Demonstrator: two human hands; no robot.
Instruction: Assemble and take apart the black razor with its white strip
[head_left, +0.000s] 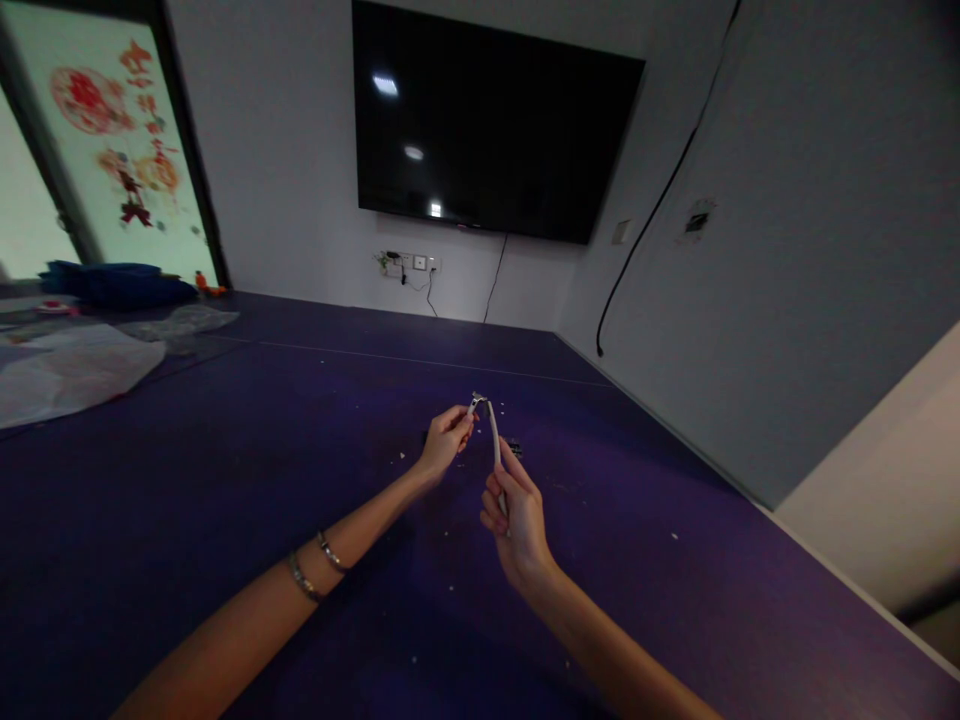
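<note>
We pinch the bent tip of a thin white cable (pixel 493 430) with our left hand (pixel 447 440); our right hand (pixel 514 515) is closed round its lower length above the purple table (pixel 225 500); it looks light, limp, best gripped near the end

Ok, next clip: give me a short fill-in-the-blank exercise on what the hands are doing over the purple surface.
1. The right hand grips the lower end of a thin ____ cable.
2. The left hand pinches the cable's ____ end, where the connector sits.
3. Two bracelets sit on the ____ forearm.
4. On the wall behind hangs a dark ____, switched off.

Missing words: white; upper; left; screen
</note>
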